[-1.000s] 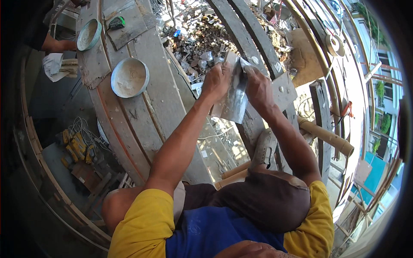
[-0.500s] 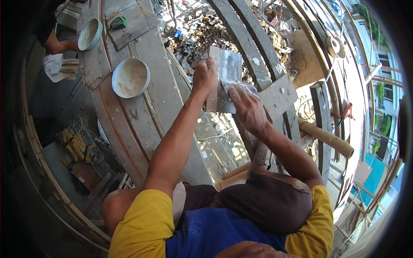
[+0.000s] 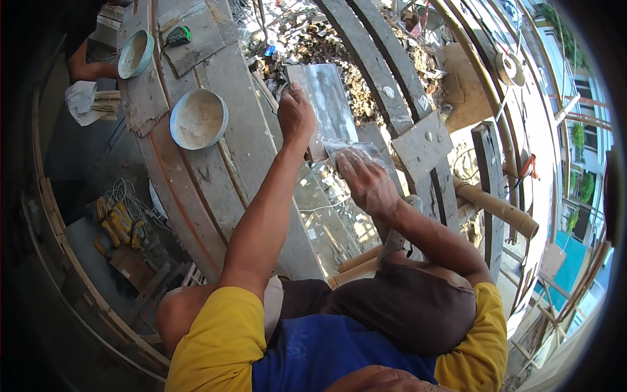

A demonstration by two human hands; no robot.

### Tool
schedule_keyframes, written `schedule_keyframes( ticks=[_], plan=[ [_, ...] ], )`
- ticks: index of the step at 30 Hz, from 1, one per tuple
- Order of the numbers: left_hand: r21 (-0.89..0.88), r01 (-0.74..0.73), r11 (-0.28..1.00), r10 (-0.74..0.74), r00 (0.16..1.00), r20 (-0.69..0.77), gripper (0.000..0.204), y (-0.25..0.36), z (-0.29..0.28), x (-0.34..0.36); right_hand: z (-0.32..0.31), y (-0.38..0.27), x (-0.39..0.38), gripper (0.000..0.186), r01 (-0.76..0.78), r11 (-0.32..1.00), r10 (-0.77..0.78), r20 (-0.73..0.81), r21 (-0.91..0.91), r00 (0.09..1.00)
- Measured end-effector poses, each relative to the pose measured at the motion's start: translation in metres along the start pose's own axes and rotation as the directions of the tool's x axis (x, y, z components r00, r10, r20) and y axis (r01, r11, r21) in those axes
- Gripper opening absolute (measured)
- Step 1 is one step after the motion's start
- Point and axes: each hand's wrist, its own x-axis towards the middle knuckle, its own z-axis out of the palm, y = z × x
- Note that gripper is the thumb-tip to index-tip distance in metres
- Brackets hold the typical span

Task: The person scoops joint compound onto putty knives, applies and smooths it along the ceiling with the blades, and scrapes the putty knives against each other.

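My left hand (image 3: 296,119) is closed on the wood-backed edge of a wide steel scraper (image 3: 334,95), held out over the gap beyond the planks. Wet grey-white smears streak its blade. My right hand (image 3: 364,178), fingers dusted white, grips a smaller flat scraper (image 3: 375,154) against the near end of that blade. Most of the smaller scraper's upper side lies under my fingers. To the left, a round bowl (image 3: 224,128) of pale powdery paste stands on the planks.
Another bowl (image 3: 150,53) and a green-black tape measure (image 3: 178,36) lie farther off on the planks (image 3: 251,150). Someone's arm (image 3: 91,70) shows at the far left. Rubble (image 3: 294,55) lies below the gap. Bamboo poles (image 3: 499,209) and dark beams (image 3: 372,59) flank the right.
My left hand has moved left with the wide scraper, tilting it. The smaller scraper in my right hand has slid down the blade to its near end, leaving more of the smeared face showing.
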Motion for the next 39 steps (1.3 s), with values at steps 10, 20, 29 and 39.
schedule_keyframes(
  ticks=[10,20,29,39],
  plan=[
    [-0.141,0.036,0.989,-0.071,0.964,-0.255,0.046,0.007,0.011,-0.016,-0.014,0.027,0.020,0.037,-0.471,0.879,0.429,0.308,0.075,0.849],
    [-0.166,-0.157,0.974,0.086,0.924,-0.372,0.047,0.012,0.014,-0.024,0.009,0.003,0.010,0.027,-0.057,0.996,0.066,-0.134,0.071,0.989],
    [-0.161,-0.084,0.983,0.021,0.934,-0.357,0.045,0.010,0.012,-0.019,0.002,0.026,0.020,0.027,-0.245,0.957,0.250,-0.019,0.154,0.968],
    [-0.151,-0.106,0.983,0.048,0.938,-0.344,0.047,0.007,0.011,-0.014,-0.002,0.039,0.025,0.033,-0.133,0.981,0.148,-0.103,0.138,0.984]
  ],
)
